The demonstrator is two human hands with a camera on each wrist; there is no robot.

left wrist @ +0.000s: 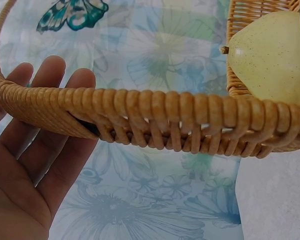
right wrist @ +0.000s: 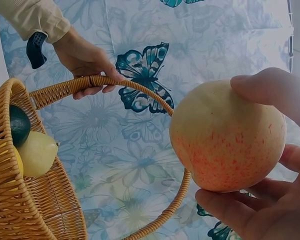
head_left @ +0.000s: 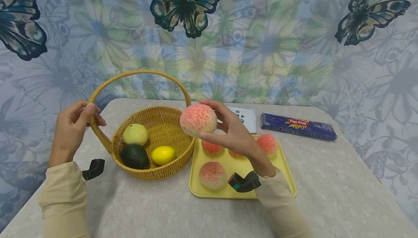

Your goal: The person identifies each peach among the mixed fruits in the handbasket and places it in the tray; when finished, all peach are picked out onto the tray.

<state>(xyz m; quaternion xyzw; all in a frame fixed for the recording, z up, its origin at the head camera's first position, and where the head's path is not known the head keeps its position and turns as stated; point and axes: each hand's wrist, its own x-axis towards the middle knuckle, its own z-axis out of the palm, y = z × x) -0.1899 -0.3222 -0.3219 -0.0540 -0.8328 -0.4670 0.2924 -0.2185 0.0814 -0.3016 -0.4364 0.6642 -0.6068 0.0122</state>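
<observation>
My left hand [head_left: 73, 125] grips the left side of the wicker basket's handle [head_left: 140, 72], thumb on one side and fingers on the other. Inside the basket [head_left: 153, 175] lie a pale green pear [head_left: 135, 134], a dark green avocado [head_left: 134, 156] and a yellow lemon [head_left: 164, 155]. Between thumb and fingers, my right hand [head_left: 233, 131] holds a pink-speckled peach [head_left: 198, 119] up near the basket's right rim. The right wrist view shows this peach [right wrist: 227, 140] from its pale side, with the handle behind it.
Right of the basket sits a yellow tray [head_left: 233, 163] with several peaches, among them one at the front left [head_left: 213, 175] and one at the back right [head_left: 267, 144], partly covered by my right arm. Behind it lie a white packet [head_left: 246, 118] and a blue Barilla pasta pack [head_left: 298, 126].
</observation>
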